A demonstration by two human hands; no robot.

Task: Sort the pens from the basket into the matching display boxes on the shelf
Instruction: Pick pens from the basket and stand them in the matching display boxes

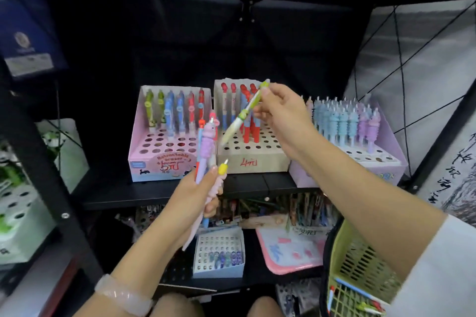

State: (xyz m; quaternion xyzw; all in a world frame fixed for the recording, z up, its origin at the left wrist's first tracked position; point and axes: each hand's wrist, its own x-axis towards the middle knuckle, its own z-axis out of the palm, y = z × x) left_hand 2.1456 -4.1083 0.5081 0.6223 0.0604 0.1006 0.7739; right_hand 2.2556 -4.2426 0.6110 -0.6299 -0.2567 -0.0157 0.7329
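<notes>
Three display boxes (253, 162) wait on the shelf (180, 192). Our right hand (280, 108) pinches a green pen (243, 113) tilted tip-down toward their holes, while our left hand (195, 201) grips a spare bunch of pens (207, 152), keeping them ready; the basket (358, 265) sits lower right.

Green-and-white pen (244, 112), purple pen (206, 147), pink box (137, 147), tan box (257, 162), yellow-green basket (358, 262)

Pink tray (291, 257), blue folder (25, 33)
</notes>
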